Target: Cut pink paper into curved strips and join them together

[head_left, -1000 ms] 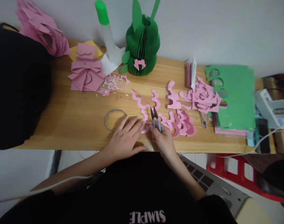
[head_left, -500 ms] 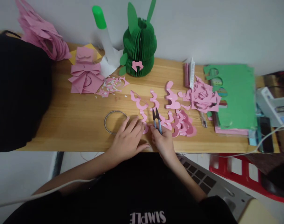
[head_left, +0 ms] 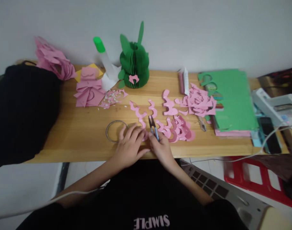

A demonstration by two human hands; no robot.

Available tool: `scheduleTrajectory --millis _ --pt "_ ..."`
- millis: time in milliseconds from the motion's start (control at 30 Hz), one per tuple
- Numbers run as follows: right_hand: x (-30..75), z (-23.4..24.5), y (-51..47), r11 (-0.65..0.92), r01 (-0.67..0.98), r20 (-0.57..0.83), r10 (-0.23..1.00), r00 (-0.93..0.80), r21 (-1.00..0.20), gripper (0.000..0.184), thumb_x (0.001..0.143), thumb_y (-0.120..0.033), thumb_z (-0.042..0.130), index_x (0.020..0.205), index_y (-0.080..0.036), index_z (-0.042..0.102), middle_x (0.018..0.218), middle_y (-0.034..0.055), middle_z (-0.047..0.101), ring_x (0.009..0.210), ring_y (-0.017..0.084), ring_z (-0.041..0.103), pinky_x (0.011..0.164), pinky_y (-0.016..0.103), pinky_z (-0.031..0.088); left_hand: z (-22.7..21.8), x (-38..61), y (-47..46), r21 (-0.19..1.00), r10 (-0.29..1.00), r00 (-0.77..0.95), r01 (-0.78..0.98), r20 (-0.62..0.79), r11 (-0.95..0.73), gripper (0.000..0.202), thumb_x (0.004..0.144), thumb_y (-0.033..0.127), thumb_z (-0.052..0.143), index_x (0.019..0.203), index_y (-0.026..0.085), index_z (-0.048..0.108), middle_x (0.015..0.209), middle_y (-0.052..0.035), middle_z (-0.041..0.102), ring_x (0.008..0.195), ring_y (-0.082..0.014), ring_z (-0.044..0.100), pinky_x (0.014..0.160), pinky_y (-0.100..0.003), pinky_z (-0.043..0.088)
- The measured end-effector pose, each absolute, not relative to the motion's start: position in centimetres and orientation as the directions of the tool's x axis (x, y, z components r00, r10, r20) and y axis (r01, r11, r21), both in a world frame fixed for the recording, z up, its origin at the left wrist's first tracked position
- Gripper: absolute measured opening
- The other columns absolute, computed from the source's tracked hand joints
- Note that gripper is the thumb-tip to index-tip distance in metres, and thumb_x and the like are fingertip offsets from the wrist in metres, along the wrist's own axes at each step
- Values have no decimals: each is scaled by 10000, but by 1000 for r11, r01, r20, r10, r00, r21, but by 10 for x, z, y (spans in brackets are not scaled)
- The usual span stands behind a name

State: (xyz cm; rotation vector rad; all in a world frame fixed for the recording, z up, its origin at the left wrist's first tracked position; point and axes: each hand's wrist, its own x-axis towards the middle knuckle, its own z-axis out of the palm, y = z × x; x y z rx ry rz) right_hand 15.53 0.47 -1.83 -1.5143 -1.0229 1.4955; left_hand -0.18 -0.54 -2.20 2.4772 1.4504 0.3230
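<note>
My left hand (head_left: 129, 145) lies flat on the wooden table (head_left: 83, 134), fingers stretched out over a wavy pink paper cut-out (head_left: 144, 136). My right hand (head_left: 162, 147) is closed around small blue-handled snips (head_left: 153, 127), blades pointing away from me. Several more wavy pink cut-outs (head_left: 177, 129) lie just right of the snips, and others (head_left: 138, 110) lie just beyond my hands. A clear tape ring (head_left: 114, 131) sits beside my left fingers.
A green honeycomb paper rabbit (head_left: 134, 65) and a green-capped glue bottle (head_left: 103, 59) stand by the wall. Pink folded paper (head_left: 88, 89), pink scraps (head_left: 198, 102), green sheets (head_left: 229, 99), a phone (head_left: 268, 134) and a black bag (head_left: 21, 111) surround the work area.
The camera has tilted up, so the table sits lower in view. Both hands stay in the same place on the pink cut-out, the snips still in my right hand.
</note>
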Motion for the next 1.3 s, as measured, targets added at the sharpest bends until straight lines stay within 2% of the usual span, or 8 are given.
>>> scheduleTrajectory --millis 133,300,467,567,767,867,1033,1300 --pt "162 -14 -2 -381 -100 -359 915 -184 -919 504 814 -686 532 692 -201 591 447 -82 340 402 83 272 419 228 233 -23 -1 -1 383 907 403 824 124 -418 597 860 501 601 1327 146 492 1320 -193 586 1259 -355 488 1073 -608 290" --pt "189 -10 -15 -309 -55 -291 933 -213 -950 635 826 -771 401 623 -188 552 461 -55 357 426 91 292 432 235 234 -20 5 9 423 930 302 830 207 -364 346 907 375 571 1206 201 583 1230 -123 646 1175 -303 546 1032 -548 334" --pt "251 -2 -17 -127 254 -61 966 252 -959 606 736 -747 556 857 -166 677 703 50 643 561 151 501 536 271 382 -15 3 4 401 971 185 887 149 -230 284 857 307 613 1130 244 661 1190 -86 658 1166 -299 545 1043 -519 337" --pt "289 -9 -12 -266 517 76 833 548 -814 690 700 -756 562 966 -134 697 688 82 653 599 205 563 572 300 398 -16 -2 0 361 977 153 912 147 -197 317 853 292 606 1164 247 654 1273 -101 625 1221 -316 515 1078 -539 303" --pt "318 -39 -8 -415 821 312 779 543 -392 621 856 -658 437 980 -134 746 644 120 664 511 198 511 515 293 274 -5 0 27 505 986 138 847 90 -164 457 844 309 605 1290 208 595 1361 -140 574 1292 -352 458 1090 -548 278" --pt "317 -53 -6 -364 865 411 770 489 -347 588 880 -627 442 954 -131 748 790 142 711 591 204 567 517 283 292 0 8 58 574 992 110 810 56 -122 444 859 340 566 1270 182 615 1212 -150 658 1188 -348 528 1042 -555 319" --pt "317 -61 -4 -316 903 491 761 424 -291 615 888 -649 425 913 -125 746 772 134 706 619 208 587 515 284 327 0 3 90 734 995 94 678 -45 -30 255 820 320 538 751 165 728 908 -105 746 957 -272 652 942 -428 445" --pt "313 -56 -4 -371 914 517 756 401 -167 590 875 -646 460 893 -131 748 755 115 703 577 189 568 503 283 312 5 -35 67 913 986 88 397 -143 97 270 744 419 616 815 180 720 874 -80 765 798 -247 708 736 -343 551"
